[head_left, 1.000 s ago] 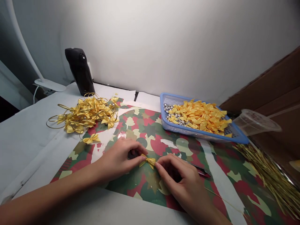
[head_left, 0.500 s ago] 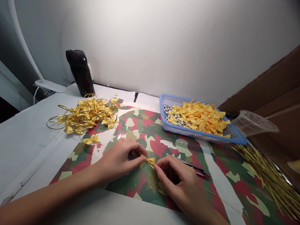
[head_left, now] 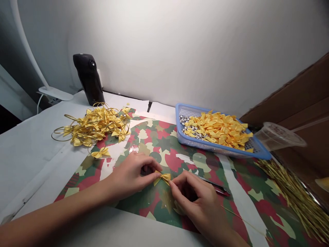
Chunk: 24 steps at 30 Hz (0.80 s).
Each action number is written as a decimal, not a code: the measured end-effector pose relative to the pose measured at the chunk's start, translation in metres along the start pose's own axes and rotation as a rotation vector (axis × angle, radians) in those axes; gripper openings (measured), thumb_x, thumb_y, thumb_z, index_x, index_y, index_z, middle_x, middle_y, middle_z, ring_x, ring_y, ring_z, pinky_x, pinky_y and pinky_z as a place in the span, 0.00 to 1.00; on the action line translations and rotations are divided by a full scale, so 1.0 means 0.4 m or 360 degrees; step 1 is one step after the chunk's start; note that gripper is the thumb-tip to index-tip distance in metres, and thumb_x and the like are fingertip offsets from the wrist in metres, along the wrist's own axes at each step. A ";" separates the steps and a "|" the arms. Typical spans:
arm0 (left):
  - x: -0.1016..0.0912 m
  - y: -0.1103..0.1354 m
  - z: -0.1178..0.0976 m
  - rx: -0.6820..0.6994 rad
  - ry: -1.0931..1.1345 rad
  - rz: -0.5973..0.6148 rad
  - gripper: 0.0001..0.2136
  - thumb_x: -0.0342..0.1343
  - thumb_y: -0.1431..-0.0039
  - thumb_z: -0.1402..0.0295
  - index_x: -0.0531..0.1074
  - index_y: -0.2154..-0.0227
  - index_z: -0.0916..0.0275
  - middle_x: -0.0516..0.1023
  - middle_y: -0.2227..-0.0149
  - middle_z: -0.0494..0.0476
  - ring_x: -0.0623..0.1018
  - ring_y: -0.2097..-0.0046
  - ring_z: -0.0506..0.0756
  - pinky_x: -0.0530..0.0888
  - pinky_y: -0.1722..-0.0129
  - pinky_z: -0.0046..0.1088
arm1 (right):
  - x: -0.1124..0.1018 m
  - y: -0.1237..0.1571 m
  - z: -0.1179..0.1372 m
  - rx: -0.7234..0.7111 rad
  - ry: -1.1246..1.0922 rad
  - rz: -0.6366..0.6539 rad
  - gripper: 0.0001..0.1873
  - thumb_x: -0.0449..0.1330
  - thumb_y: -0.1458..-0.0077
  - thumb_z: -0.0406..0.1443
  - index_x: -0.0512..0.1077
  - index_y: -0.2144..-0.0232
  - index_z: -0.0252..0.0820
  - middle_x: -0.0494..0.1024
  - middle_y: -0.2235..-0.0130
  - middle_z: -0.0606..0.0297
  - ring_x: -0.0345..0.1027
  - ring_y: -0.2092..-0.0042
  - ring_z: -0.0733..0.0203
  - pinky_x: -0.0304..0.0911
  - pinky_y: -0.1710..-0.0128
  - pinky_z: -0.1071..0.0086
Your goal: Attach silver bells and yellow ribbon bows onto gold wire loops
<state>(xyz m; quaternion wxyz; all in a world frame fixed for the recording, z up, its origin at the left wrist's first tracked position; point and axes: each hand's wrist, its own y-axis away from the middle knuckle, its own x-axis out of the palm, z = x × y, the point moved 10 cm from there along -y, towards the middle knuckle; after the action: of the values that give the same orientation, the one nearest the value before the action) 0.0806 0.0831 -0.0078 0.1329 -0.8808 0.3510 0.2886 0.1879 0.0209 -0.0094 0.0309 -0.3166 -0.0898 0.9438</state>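
Observation:
A small yellow ribbon bow lies on the camouflage-patterned sheet near the front of the table. My left hand pinches the bow's left side with its fingers curled. My right hand pinches the right side, fingers closed. A thin gold string trails from under my right hand toward the right. A dark slim tool lies just behind my right hand.
A blue basket at the right holds yellow bows and silver beads. A heap of bows with gold loops lies at the back left. Gold strings lie far right, beside a clear plastic cup. A black device and a lamp base stand behind.
My right hand's fingers have shifted a little on the bow. Everything else stays where it was.

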 end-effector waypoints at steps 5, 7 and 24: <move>0.000 -0.001 -0.002 0.0004 -0.0013 0.0011 0.06 0.55 0.43 0.69 0.76 0.67 0.63 0.78 0.71 0.53 0.73 0.70 0.50 0.69 0.70 0.24 | -0.005 0.002 -0.001 0.0012 0.0000 -0.0019 0.12 0.54 0.43 0.33 0.63 0.79 0.43 0.66 0.80 0.71 0.58 0.79 0.67 0.54 0.81 0.75; -0.002 -0.001 -0.005 0.0006 -0.0020 0.0009 0.05 0.55 0.43 0.69 0.76 0.67 0.63 0.78 0.71 0.53 0.73 0.70 0.50 0.69 0.70 0.24 | -0.005 0.003 -0.006 0.0039 -0.0008 -0.0018 0.12 0.54 0.43 0.33 0.63 0.79 0.42 0.66 0.80 0.71 0.58 0.79 0.67 0.54 0.81 0.75; -0.007 0.002 -0.009 -0.0001 0.0013 -0.0009 0.06 0.54 0.42 0.68 0.75 0.68 0.62 0.78 0.70 0.53 0.73 0.70 0.50 0.70 0.70 0.24 | -0.004 0.003 -0.016 0.0138 -0.0114 0.0008 0.13 0.54 0.42 0.36 0.65 0.78 0.42 0.66 0.79 0.70 0.59 0.79 0.66 0.55 0.80 0.74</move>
<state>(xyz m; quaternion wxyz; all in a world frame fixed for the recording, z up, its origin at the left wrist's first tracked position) 0.0799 0.0824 -0.0035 0.1322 -0.8830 0.3488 0.2848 0.1932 0.0204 -0.0138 0.0391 -0.2813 -0.0493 0.9576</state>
